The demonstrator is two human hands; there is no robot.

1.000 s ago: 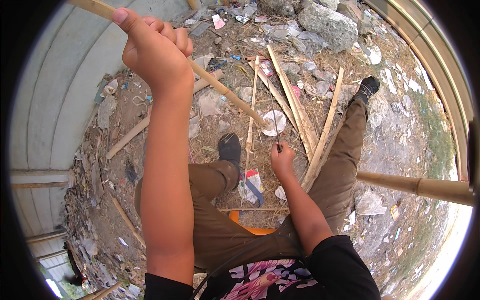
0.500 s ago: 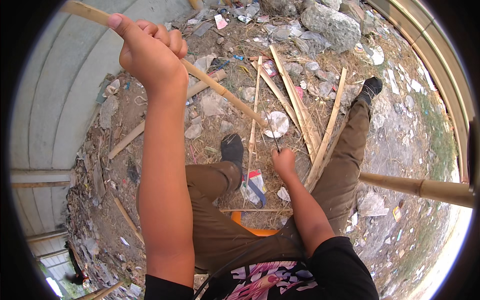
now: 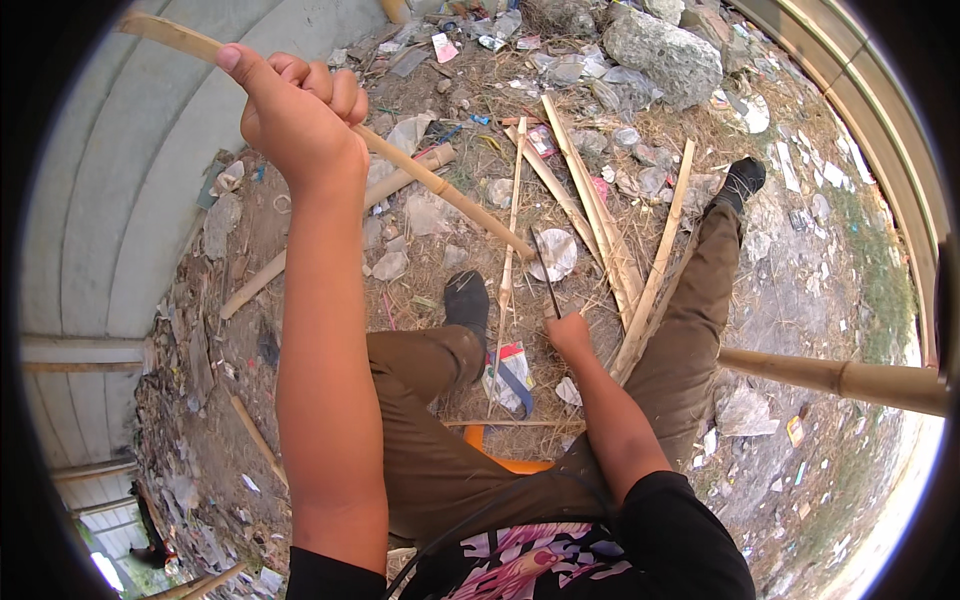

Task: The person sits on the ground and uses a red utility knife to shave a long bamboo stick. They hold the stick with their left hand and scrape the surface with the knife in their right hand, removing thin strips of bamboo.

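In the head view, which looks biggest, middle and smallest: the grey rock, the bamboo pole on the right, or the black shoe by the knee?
1. Bamboo pole, though it is nearer the camera.
2. Grey rock.
3. Black shoe.

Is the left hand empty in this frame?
No, the left hand is closed around a long bamboo stick that slants down toward the blade held in the right hand.
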